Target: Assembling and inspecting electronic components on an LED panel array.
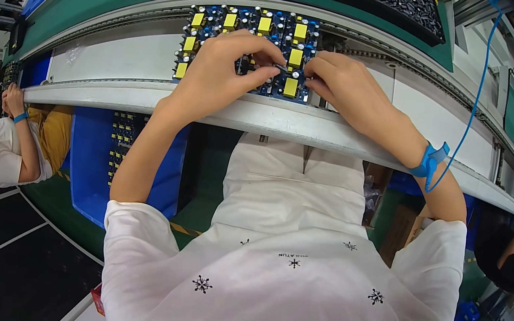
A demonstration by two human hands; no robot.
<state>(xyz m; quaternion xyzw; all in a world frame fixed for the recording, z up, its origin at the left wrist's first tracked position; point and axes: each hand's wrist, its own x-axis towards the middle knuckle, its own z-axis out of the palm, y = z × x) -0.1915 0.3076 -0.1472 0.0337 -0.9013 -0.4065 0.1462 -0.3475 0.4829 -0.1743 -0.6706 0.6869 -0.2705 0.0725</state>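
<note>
A panel of blue circuit boards (280,26) with yellow block-shaped parts and small cylindrical components lies on the rail conveyor in front of me. Over its middle, my left hand (230,63) is closed in a pinch, thumb and forefinger meeting on a small dark component (281,68). At the panel's right edge my right hand (351,87) has its fingertips pressed together close to the boards. Whatever those fingers may hold is too small to make out. A blue wrist strap (430,161) with a cord circles my right wrist.
Beyond the conveyor, black trays (385,12) hold many small dark components. The conveyor's pale front rail (315,126) runs under my forearms. A blue bin (87,162) with more boards stands below left. A blue cord (481,81) hangs at right. Co-workers (10,147) sit on both sides.
</note>
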